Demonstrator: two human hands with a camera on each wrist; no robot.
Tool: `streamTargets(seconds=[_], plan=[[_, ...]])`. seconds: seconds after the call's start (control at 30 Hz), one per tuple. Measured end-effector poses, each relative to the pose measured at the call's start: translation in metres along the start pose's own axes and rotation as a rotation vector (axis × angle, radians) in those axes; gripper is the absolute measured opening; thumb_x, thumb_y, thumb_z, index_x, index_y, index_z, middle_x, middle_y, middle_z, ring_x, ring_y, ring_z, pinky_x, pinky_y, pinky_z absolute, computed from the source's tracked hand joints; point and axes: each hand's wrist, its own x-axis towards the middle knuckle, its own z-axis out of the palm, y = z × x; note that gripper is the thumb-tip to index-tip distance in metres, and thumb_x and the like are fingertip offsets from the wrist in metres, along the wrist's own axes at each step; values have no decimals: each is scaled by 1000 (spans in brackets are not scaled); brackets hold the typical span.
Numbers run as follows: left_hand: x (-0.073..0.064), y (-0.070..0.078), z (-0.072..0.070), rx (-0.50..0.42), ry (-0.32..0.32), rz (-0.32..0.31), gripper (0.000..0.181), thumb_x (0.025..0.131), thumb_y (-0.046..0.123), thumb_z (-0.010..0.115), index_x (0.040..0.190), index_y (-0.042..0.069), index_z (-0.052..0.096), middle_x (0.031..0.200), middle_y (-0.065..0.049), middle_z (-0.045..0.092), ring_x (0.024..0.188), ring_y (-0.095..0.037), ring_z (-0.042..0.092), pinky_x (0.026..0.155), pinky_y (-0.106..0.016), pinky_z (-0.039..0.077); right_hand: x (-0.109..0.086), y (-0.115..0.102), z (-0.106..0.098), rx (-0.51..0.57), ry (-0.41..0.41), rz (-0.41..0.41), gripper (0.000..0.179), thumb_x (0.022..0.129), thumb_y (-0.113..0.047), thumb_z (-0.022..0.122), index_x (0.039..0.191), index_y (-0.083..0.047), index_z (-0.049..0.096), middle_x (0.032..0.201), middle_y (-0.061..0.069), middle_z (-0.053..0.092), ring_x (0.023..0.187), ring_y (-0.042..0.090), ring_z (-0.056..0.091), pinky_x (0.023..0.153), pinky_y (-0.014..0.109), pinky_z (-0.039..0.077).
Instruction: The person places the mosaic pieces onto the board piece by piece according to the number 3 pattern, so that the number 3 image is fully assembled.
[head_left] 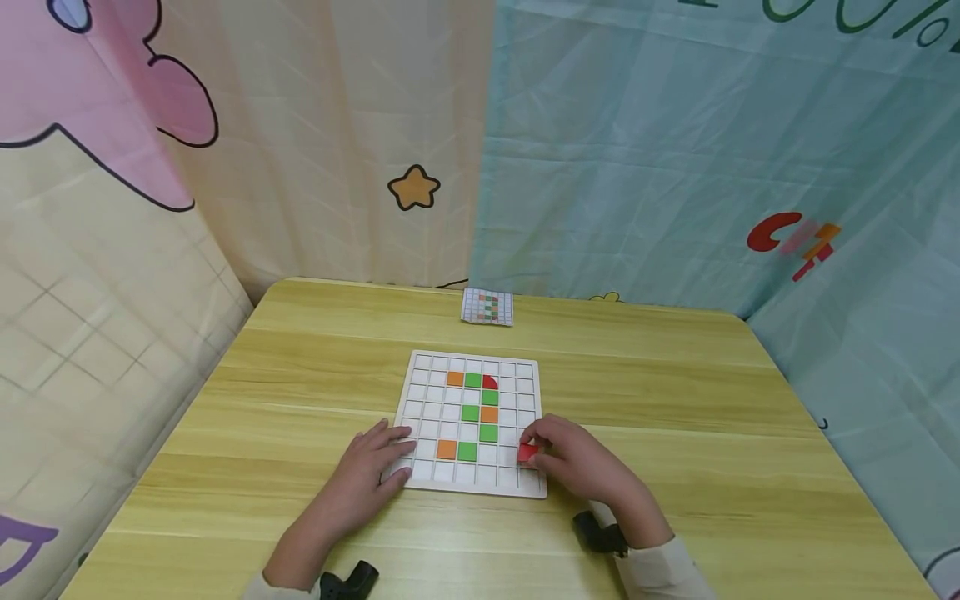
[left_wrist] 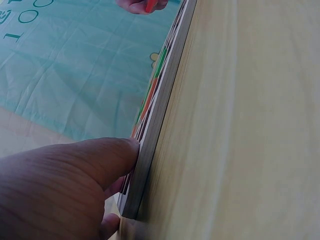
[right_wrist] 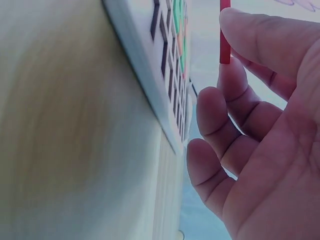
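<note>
A white grid board (head_left: 431, 477) lies flat on the table, with orange, green and red tiles in several of its cells. My right hand (head_left: 573, 454) pinches a red tile (head_left: 527, 452) between thumb and fingers over the board's right side. In the right wrist view the same red tile (right_wrist: 225, 35) shows edge-on, held above the board's surface. On the board's left edge rests my left hand (head_left: 367, 467), fingers spread. The left wrist view has the left thumb (left_wrist: 117, 155) touching the board's edge (left_wrist: 160, 115). A red quarter-round tile (head_left: 490, 382) sits at the pattern's upper right.
At the table's back edge lies a small card (head_left: 487, 307) printed with a grid and coloured squares. The wooden table (head_left: 675, 400) reaches to curtains (head_left: 637, 167) behind it. Each wrist carries a black device, such as the one on the right wrist (head_left: 598, 533).
</note>
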Motion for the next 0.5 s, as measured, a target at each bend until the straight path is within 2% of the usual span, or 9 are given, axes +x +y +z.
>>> streamTargets(seconds=[0.23, 0.5], plan=[[0, 1, -1, -7, -2, 0, 36, 90, 13, 72, 124, 4, 69, 138, -9, 58, 140, -42, 36, 110, -68, 22, 12, -8, 4, 28, -3, 4, 13, 94, -10, 68, 103, -18, 65, 94, -9, 57, 88, 13, 53, 79, 31, 49], [1, 2, -3, -7, -13, -5, 35, 91, 13, 72, 125, 5, 68, 139, -9, 57, 141, -42, 35, 111, -67, 21, 25, -12, 10, 16, 2, -28, 15, 91, -5, 67, 102, -16, 67, 93, -7, 57, 86, 14, 52, 78, 32, 47]])
